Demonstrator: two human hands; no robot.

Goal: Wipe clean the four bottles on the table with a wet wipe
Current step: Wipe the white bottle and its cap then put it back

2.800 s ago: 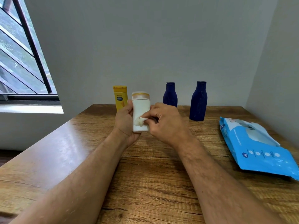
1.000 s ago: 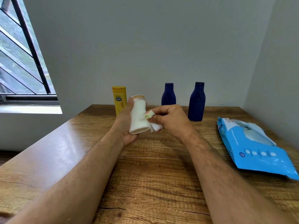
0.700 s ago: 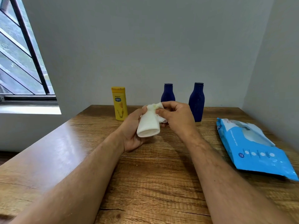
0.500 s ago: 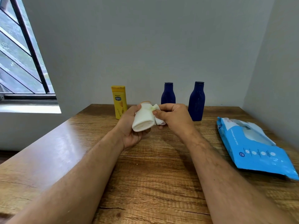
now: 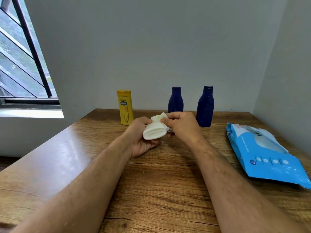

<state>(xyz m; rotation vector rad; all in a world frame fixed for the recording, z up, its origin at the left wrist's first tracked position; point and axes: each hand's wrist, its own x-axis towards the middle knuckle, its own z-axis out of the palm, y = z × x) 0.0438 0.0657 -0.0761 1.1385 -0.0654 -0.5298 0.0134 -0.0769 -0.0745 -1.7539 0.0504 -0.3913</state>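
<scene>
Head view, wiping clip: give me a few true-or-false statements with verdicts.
1. The left hand holds the white bottle. True.
2. The white bottle stands upright. False: it is tipped, base toward the camera.
3. The right hand pinches the wipe. True.
4. Both blue bottles lie flat. False: they stand upright on the table.
5. The wipes pack lies left of the arms. False: right.

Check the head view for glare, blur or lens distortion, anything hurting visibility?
Head view: daylight from the barred window throws a pale sheen across the left of the brown wooden table; wide-angle bending shows in the slanted window bars and wall corner; the white plastic bottle and crumpled white wet wipe read sharp; no hard shadows.
</scene>
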